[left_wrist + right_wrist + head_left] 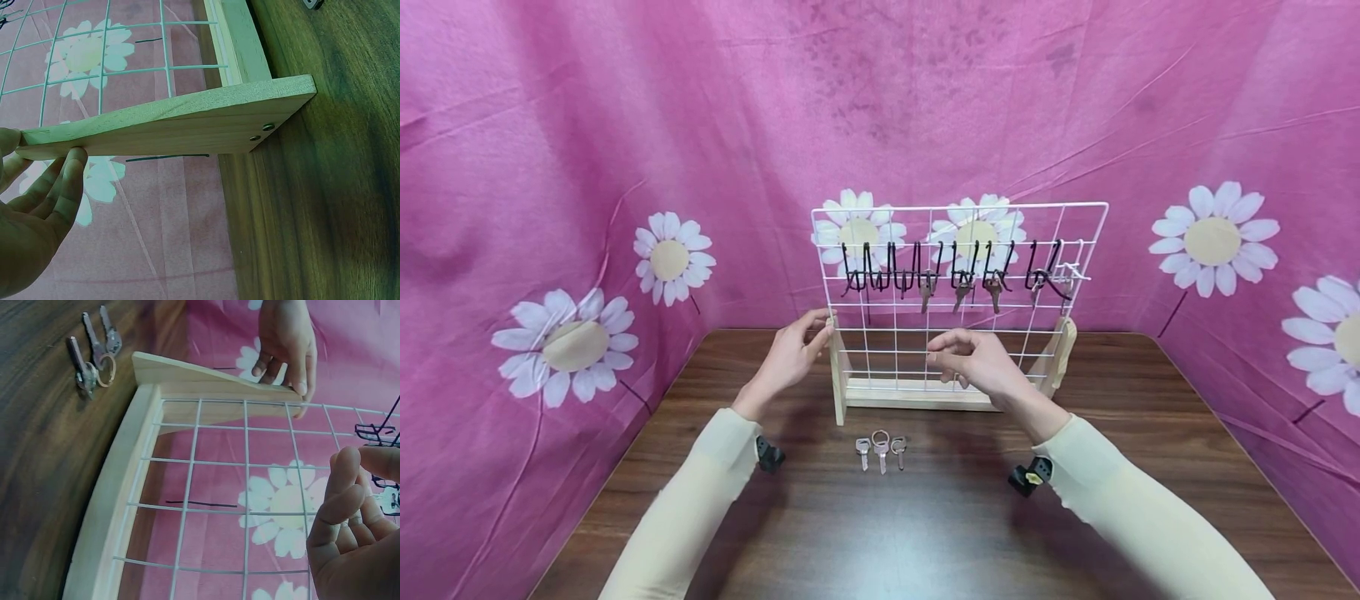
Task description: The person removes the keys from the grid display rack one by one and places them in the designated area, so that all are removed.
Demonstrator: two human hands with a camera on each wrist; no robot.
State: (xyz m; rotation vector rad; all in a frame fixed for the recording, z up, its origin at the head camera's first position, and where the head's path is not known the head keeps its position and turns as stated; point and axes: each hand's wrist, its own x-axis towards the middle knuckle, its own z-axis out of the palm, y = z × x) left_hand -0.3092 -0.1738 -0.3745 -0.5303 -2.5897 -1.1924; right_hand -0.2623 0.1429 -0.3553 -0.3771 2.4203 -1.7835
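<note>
A white wire grid rack [895, 329] on a wooden stand bears a row of black hooks [891, 267], and several keys [996, 298] hang from them. At its left end my left hand [792, 354] grips the upper part of the wooden side piece [169, 122], thumb on one face and fingers on the other. My right hand [973, 362] hovers before the grid's middle, below the hooks. Its fingers are loosely bent with nothing visible in them, as the right wrist view [350, 531] also shows. Three keys with rings [882, 450] lie on the table before the rack.
The brown wooden table [865, 542] carries the rack near its back edge. A pink cloth [737, 125] with white daisies hangs behind and on both sides. At the row's right end is a white hook [1075, 268]. The right wooden side piece [1063, 350] stands beyond my right hand.
</note>
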